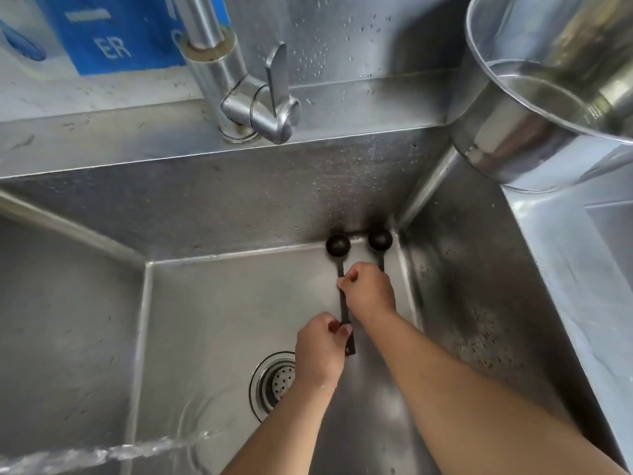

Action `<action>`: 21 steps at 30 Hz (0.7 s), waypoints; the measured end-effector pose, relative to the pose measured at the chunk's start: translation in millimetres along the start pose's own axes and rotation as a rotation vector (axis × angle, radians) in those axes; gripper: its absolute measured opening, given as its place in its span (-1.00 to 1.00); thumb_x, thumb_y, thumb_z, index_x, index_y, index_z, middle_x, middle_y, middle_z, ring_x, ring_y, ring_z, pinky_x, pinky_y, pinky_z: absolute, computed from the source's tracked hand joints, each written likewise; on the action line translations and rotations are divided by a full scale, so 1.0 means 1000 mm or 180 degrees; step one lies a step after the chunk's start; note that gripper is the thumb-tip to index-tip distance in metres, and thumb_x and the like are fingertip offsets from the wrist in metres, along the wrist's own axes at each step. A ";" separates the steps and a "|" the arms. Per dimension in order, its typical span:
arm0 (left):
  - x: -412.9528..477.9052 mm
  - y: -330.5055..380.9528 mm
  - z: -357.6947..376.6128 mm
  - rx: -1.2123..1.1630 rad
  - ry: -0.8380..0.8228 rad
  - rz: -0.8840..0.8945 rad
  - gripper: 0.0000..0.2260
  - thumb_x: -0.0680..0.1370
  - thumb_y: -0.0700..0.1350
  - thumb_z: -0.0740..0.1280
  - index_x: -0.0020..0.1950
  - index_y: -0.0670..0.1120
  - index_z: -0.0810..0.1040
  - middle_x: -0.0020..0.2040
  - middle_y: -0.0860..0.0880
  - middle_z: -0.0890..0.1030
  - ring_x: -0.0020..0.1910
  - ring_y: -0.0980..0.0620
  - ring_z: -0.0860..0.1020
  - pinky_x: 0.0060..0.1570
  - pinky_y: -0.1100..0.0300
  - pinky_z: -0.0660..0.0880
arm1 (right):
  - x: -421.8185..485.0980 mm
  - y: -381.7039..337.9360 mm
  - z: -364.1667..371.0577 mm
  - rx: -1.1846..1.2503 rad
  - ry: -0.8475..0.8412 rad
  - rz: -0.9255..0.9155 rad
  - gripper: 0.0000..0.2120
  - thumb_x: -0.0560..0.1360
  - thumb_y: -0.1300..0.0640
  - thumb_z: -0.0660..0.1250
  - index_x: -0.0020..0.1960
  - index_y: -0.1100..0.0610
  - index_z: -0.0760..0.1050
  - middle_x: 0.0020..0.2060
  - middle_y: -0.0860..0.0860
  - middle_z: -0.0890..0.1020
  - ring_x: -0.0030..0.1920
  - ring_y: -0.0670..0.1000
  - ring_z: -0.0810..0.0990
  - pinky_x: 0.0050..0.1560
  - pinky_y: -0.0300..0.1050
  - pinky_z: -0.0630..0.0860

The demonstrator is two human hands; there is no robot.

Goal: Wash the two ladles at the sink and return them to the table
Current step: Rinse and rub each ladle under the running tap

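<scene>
Both your hands down in sink (212,214), beyond drain (274,382). Left hand (320,351) pinching handle end of left ladle (338,246), thumb and fingers closed on it. Right hand (370,289) fisted further up, over handle of right ladle (380,240) (grip hidden, can't tell which handle it's squeezing). Both bowls at back wall, far-right corner from drain. Water stream (102,454) lands near-left of drain, missing ladles. Steel pot (513,145) sits on rim, far right of drain.

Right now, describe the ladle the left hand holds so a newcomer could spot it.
Start at the stainless steel sink and go to its far right corner, where two small black round-bowled ladles lie side by side. It is the left ladle, its handle end pinched by the left hand, unlike the right ladle nearer the wall.
</scene>
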State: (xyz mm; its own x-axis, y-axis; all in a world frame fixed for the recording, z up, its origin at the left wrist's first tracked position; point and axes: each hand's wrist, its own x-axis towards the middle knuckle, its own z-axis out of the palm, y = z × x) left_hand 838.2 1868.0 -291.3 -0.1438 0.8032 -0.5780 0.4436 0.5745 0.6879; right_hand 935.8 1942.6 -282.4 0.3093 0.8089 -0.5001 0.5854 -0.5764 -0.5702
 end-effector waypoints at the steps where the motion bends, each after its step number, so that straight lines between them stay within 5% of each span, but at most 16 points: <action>1: 0.000 0.001 0.001 0.0092 -0.0016 0.0046 -0.77 0.52 -0.06 0.37 -0.30 -0.10 0.47 -0.33 -0.13 0.64 -0.36 -0.13 0.65 -0.31 -0.13 0.62 | -0.001 -0.001 0.000 -0.0119 0.0032 -0.0035 -0.83 0.52 0.04 0.38 -0.19 0.11 0.54 -0.27 0.05 0.64 -0.20 0.12 0.60 -0.18 -0.05 0.55; 21: 0.002 -0.002 -0.005 0.0919 0.0000 0.0365 -0.72 0.53 0.03 0.35 -0.27 -0.11 0.46 -0.35 -0.08 0.62 -0.39 -0.17 0.63 -0.31 -0.13 0.60 | -0.003 -0.007 0.004 -0.0618 0.0178 -0.0187 -0.84 0.56 0.06 0.35 -0.07 0.16 0.57 -0.16 0.05 0.65 -0.23 0.05 0.55 -0.38 -0.16 0.30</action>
State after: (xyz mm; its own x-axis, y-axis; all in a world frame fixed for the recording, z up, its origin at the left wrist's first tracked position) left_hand 832.7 1869.1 -291.3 -0.0783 0.8603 -0.5038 0.6899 0.4116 0.5955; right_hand 927.9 1944.2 -279.6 0.3083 0.8487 -0.4297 0.7355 -0.4991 -0.4582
